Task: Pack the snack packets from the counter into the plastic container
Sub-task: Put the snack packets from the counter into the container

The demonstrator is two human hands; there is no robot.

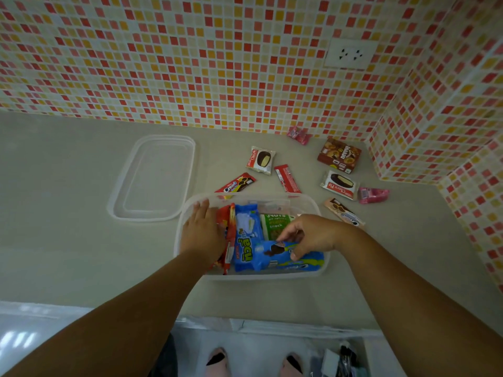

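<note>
A clear plastic container (313,205) stands on the counter and holds several packets: red ones (228,227) at the left, a blue wafer packet (246,235), a green nut snack packet (273,224) and a blue Oreo packet (277,258) along the front. My left hand (202,229) lies flat with straight fingers against the red packets inside the left wall. My right hand (307,235) pinches the blue Oreo packet inside the container. Loose packets lie behind and right: a red Oreo (236,183), two Choco Pies (260,160) (339,185), a red bar (287,178).
The container's clear lid (155,178) lies on the counter to the left. A brown box (339,155), two pink packets (299,135) (372,195) and a peach Oreo packet (344,212) lie at the right, near the tiled corner wall (408,148). A wall socket (350,54) sits above.
</note>
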